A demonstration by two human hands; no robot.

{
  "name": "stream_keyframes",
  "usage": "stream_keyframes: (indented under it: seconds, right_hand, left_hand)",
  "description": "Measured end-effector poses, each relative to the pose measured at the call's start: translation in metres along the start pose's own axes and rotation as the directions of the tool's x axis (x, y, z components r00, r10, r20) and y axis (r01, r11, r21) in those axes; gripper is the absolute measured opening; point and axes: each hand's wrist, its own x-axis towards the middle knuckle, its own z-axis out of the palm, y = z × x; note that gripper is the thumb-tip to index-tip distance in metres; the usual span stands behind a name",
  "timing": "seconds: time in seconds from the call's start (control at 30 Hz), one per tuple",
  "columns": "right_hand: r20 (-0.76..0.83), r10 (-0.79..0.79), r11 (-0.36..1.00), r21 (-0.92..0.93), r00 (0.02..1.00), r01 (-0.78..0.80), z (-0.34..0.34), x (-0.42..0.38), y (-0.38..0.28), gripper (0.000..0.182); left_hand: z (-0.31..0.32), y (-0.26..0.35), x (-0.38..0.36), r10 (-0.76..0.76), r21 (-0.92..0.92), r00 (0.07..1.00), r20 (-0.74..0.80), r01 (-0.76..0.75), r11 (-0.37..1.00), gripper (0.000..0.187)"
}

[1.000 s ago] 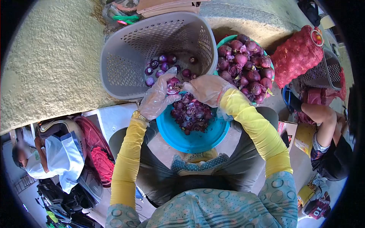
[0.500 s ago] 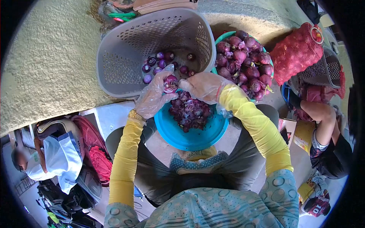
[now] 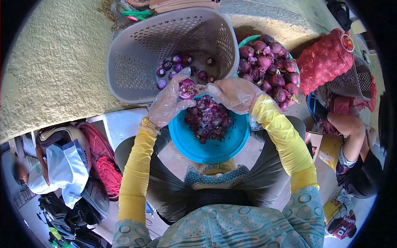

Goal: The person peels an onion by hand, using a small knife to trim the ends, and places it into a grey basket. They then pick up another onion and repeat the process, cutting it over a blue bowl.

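My left hand [image 3: 164,106], in a clear plastic glove, is closed around a red onion [image 3: 187,89]; pale patches show on the onion's face. Close by on the right, my gloved right hand [image 3: 234,94] has its fingers pinched together beside the onion. What those fingers grip is too small to make out. Below both hands stands a blue basin [image 3: 186,151] holding a heap of purple onion skins [image 3: 209,120]. Just beyond my left hand, a grey perforated basket [image 3: 136,78] holds several peeled onions [image 3: 178,67] on its floor.
A green tub [image 3: 247,40] piled with unpeeled onions [image 3: 271,66] sits right of the basket. Beside it leans a red mesh sack [image 3: 324,62]. Another person's bare leg [image 3: 347,124] is at the right, and a person in white [image 3: 62,165] is at the left.
My right hand has shifted slightly right, widening the gap from the onion. The onion has turned in my left hand, showing more of its pale, ringed face.
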Motion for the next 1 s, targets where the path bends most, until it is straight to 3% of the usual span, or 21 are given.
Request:
stream_keyframes:
  seconds: [0.1,0.17,0.27,0.37,0.43,0.5,0.57,0.6,0.7,0.77,0.8,0.87,0.9,1.0]
  right_hand:
    - [0.024,-0.007,1.0,-0.009,1.0,0.007,-0.001,-0.001,-0.002,0.059]
    - [0.031,-0.029,0.999,-0.015,0.999,0.03,-0.003,-0.006,-0.003,0.058]
    - [0.055,-0.081,0.994,0.074,0.995,0.077,-0.008,-0.026,-0.008,0.057]
    - [-0.046,-0.001,0.977,0.211,0.999,0.01,0.017,-0.054,-0.022,0.054]
    - [-0.015,0.1,0.866,0.494,0.995,-0.08,0.076,-0.057,-0.006,0.052]
    - [0.053,0.386,0.916,0.096,0.921,-0.389,0.159,-0.045,0.028,0.051]
    - [0.045,0.486,0.869,-0.13,0.873,-0.478,0.194,-0.046,0.041,0.05]
    - [0.037,0.477,0.872,-0.145,0.878,-0.467,0.191,-0.04,0.047,0.05]
    - [0.089,0.362,0.914,-0.23,0.928,-0.335,0.196,-0.046,0.05,0.048]
    - [0.008,0.295,0.927,-0.246,0.956,-0.284,0.203,-0.046,0.063,0.043]
    - [0.009,0.285,0.929,-0.249,0.959,-0.274,0.184,-0.049,0.053,0.043]
    - [0.091,0.088,0.978,-0.197,0.992,-0.069,0.119,-0.061,0.015,0.04]
    - [0.094,0.083,0.978,-0.201,0.992,-0.063,0.102,-0.062,0.011,0.04]
    - [0.202,0.028,0.994,-0.111,0.979,-0.005,0.049,-0.06,0.0,0.039]
  left_hand:
    - [-0.001,0.002,0.001,0.013,-0.022,1.0,-0.006,-0.013,1.0,0.076]
    - [-0.005,0.006,-0.001,-0.081,-0.113,0.996,0.047,0.085,0.99,0.074]
    - [-0.012,-0.003,-0.003,-0.066,-0.173,0.998,-0.006,0.064,0.983,0.072]
    - [-0.022,-0.001,-0.004,-0.031,-0.179,0.995,-0.096,0.014,0.984,0.071]
    - [-0.024,-0.001,-0.005,0.0,-0.178,0.99,-0.138,-0.025,0.984,0.07]
    - [-0.025,0.01,-0.007,-0.051,-0.238,0.997,-0.06,0.035,0.971,0.068]
    - [-0.024,0.011,-0.004,0.022,-0.205,0.999,-0.039,-0.029,0.978,0.069]
    - [-0.025,0.01,-0.002,0.077,-0.167,0.997,-0.026,-0.081,0.983,0.069]
    - [-0.027,0.008,-0.004,0.045,-0.226,0.999,-0.03,-0.051,0.973,0.066]
    - [-0.028,0.012,-0.003,0.016,-0.221,0.999,-0.031,-0.023,0.975,0.064]
    - [-0.029,0.013,-0.004,-0.021,-0.215,1.0,-0.023,0.015,0.976,0.062]
    - [-0.028,0.013,-0.003,0.02,-0.208,0.997,-0.076,-0.036,0.978,0.066]
    - [-0.028,0.013,-0.002,0.071,-0.201,0.99,-0.121,-0.094,0.975,0.069]
    - [-0.025,0.012,0.0,0.027,-0.249,0.992,-0.126,-0.058,0.967,0.072]
